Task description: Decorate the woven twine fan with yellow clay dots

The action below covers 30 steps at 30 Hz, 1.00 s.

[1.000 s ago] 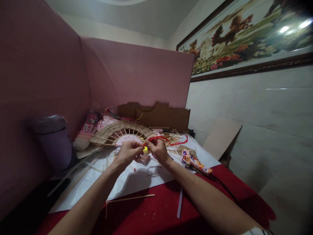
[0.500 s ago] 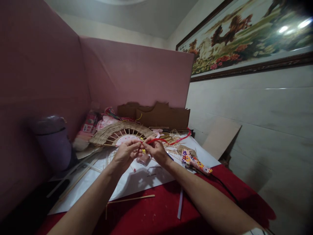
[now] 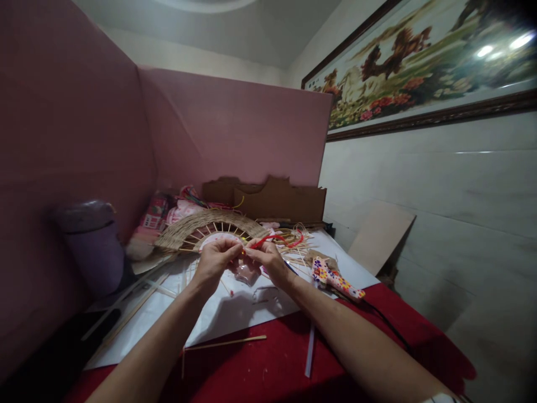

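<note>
My left hand (image 3: 216, 260) and my right hand (image 3: 268, 260) meet over the white sheet (image 3: 235, 310), fingertips pinched together. Between them they hold one end of a red cord (image 3: 280, 239), which loops away to the right above the table. A small yellow piece shows at the pinch, too small to name. Just beyond the hands lies a half-round woven straw fan (image 3: 210, 224) with thin wooden spokes. A small clear packet (image 3: 245, 274) lies under the hands.
A flower-patterned glue gun (image 3: 335, 280) with a black cable lies right of the hands. Loose sticks (image 3: 226, 341) and a white strip (image 3: 309, 350) rest on the red cloth (image 3: 272, 369). A purple bin (image 3: 94, 246) stands left. Cardboard pieces (image 3: 277, 198) lean against the pink partition.
The red cord's loose end has drawn in closer to my hands, its loop now shorter. Both hands have stayed together, shifting slightly.
</note>
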Each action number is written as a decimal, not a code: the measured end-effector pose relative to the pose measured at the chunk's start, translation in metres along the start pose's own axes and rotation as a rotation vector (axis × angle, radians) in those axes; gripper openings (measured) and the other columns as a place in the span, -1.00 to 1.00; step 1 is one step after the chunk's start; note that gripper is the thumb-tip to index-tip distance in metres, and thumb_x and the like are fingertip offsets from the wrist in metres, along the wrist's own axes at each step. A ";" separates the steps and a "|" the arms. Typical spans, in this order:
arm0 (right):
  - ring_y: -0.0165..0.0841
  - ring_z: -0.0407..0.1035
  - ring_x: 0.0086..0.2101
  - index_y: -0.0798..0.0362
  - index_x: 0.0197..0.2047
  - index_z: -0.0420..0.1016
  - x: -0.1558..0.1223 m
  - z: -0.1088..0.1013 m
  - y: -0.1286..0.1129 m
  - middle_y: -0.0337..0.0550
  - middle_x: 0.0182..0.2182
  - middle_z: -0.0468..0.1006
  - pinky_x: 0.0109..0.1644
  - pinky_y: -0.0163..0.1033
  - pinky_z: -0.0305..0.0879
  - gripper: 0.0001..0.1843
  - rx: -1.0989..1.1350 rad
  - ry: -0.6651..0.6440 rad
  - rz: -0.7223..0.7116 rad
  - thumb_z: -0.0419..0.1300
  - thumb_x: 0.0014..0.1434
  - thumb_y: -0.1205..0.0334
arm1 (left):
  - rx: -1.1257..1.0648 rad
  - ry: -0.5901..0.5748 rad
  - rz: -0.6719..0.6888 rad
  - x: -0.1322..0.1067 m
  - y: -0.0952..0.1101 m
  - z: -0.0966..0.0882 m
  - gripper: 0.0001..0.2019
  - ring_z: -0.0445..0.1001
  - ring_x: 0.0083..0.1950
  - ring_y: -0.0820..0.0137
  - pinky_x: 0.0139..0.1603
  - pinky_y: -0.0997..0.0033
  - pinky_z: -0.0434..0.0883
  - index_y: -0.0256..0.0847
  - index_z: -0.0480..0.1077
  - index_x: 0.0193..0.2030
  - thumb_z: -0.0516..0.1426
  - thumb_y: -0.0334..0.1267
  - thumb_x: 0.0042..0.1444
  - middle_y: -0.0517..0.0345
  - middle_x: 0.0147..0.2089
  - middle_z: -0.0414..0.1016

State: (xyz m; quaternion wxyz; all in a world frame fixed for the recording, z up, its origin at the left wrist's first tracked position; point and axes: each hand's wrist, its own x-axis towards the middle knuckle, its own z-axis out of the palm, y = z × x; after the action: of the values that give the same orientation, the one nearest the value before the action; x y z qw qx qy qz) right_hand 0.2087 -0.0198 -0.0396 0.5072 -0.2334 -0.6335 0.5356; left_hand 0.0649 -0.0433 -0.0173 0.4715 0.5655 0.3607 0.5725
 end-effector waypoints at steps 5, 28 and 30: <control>-0.55 0.16 -0.70 0.12 -0.46 0.38 0.000 0.002 -0.002 -0.30 -0.67 0.37 -0.69 -0.45 0.00 -0.77 0.009 -0.015 0.007 0.20 0.02 0.11 | 0.132 0.030 0.114 0.002 -0.005 0.000 -0.73 0.24 -0.73 0.54 -0.78 0.55 0.24 -0.29 0.34 -0.55 0.22 -0.11 -0.11 0.27 -0.68 0.33; -0.53 0.17 -0.70 0.10 -0.55 0.35 0.014 -0.010 0.018 -0.32 -0.70 0.37 -0.64 -0.41 0.08 -0.79 -0.025 0.245 -0.039 0.23 -0.08 0.14 | 1.070 -0.366 -0.272 -0.005 -0.008 -0.019 -0.93 0.21 -0.73 0.47 -0.67 0.50 0.10 -0.22 0.34 -0.68 0.13 -0.45 -0.34 0.22 -0.76 0.29; -0.54 0.16 -0.70 0.10 -0.56 0.35 0.012 -0.008 0.015 -0.32 -0.71 0.36 -0.64 -0.41 0.06 -0.80 -0.054 0.242 -0.032 0.22 -0.07 0.16 | 1.100 -0.373 -0.244 -0.005 -0.011 -0.018 -0.92 0.23 -0.69 0.46 -0.64 0.49 0.09 -0.22 0.32 -0.68 0.12 -0.45 -0.33 0.21 -0.72 0.31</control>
State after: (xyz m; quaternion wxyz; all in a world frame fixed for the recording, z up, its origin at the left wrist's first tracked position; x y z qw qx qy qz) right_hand 0.2076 -0.0010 -0.0497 0.5819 -0.2997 -0.5858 0.4780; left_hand 0.0481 -0.0425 -0.0309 0.2272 0.7723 0.5779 0.1340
